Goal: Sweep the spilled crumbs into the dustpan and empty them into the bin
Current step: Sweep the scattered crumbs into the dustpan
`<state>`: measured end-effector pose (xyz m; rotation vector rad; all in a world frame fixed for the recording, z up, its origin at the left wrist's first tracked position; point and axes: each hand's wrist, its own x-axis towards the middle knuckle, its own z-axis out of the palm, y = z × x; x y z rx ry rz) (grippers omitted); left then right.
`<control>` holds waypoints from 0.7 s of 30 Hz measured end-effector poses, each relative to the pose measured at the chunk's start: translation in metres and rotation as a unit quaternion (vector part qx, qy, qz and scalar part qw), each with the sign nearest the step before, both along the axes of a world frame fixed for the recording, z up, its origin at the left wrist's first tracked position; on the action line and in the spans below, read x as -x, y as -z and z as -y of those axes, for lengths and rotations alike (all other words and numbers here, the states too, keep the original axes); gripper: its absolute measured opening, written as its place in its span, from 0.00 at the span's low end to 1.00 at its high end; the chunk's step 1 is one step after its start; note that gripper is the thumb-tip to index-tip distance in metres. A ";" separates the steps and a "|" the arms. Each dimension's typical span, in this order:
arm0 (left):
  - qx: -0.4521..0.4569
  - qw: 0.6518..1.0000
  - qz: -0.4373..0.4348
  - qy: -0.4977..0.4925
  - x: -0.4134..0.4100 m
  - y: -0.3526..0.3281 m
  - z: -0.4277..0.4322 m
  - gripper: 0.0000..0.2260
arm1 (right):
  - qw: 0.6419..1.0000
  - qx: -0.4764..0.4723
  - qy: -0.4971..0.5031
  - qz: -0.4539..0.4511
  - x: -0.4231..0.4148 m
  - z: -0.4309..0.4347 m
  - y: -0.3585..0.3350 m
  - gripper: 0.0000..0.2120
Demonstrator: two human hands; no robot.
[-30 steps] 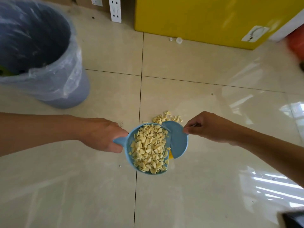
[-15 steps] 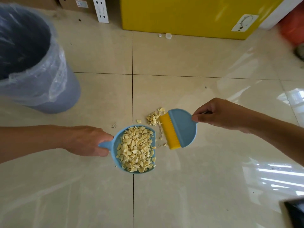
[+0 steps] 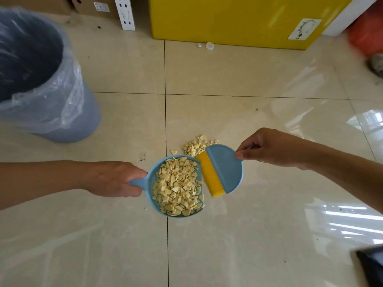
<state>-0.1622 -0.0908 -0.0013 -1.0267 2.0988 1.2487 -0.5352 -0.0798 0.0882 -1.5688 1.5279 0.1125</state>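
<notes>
Glossy beige floor tiles [image 3: 228, 235] are seen from above. Crumbs [image 3: 178, 187] fill a blue dustpan [image 3: 152, 179], gripped by the left hand [image 3: 116, 179]; more crumbs lie beside a brush [image 3: 223, 168] pinched by the right hand [image 3: 269, 148]. A lined bin [image 3: 62, 112] stands far left.

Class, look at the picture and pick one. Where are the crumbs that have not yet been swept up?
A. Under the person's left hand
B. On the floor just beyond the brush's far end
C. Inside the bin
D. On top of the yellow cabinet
B: a small heap of loose crumbs lies on the floor tile at the far end of the brush, outside the dustpan.
</notes>
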 end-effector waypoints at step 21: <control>0.088 0.994 0.041 0.052 -0.094 0.015 -0.008 0.05 | 0.945 0.044 -0.320 -0.045 -0.052 -0.051 0.072 0.12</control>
